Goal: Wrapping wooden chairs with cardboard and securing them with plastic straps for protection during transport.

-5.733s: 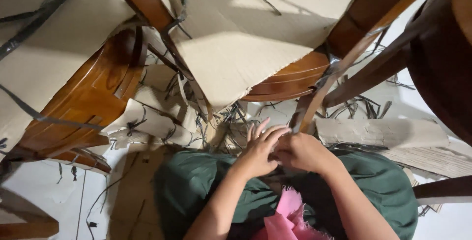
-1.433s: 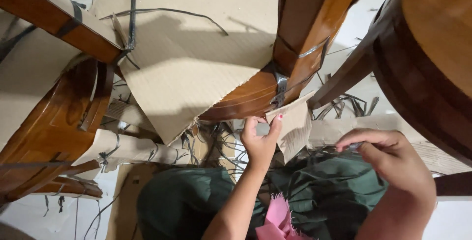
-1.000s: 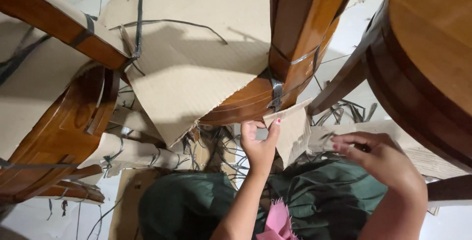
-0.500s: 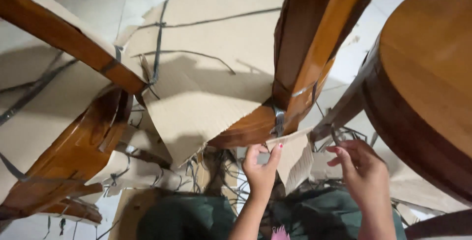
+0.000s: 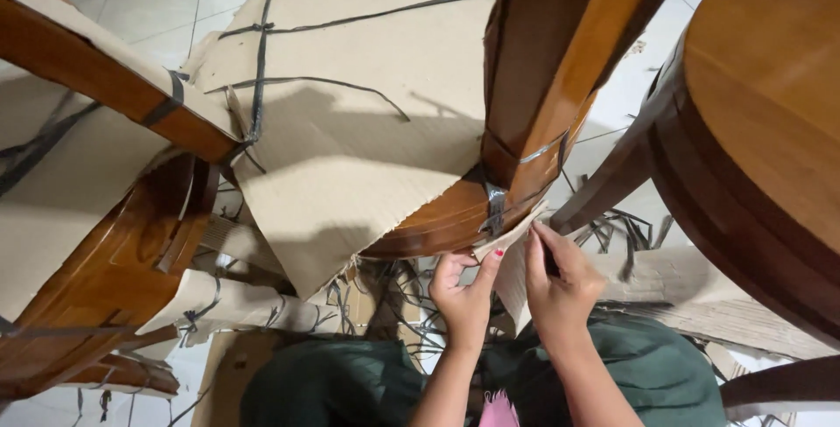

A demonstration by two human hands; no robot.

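A polished brown wooden chair leg (image 5: 560, 86) stands at centre, bound with dark strapping tape (image 5: 494, 204) near its lower joint. A torn strip of cardboard wrapping (image 5: 510, 256) hangs from that joint. My left hand (image 5: 464, 291) pinches the strip's lower left edge. My right hand (image 5: 560, 283) presses its fingertips against the strip just under the tape, touching the wood. A large cardboard sheet (image 5: 367, 121) with black straps still covers the chair part behind the leg.
A round wooden tabletop (image 5: 770, 121) fills the right side. More wrapped wooden furniture parts (image 5: 105, 269) lie at the left. Cut black straps and cardboard scraps (image 5: 385, 304) litter the tiled floor. My green trousers (image 5: 341, 388) show at the bottom.
My right hand has moved left from open air to the cardboard strip beside my left hand. The view has tilted upward, showing more of the chair leg and tabletop.
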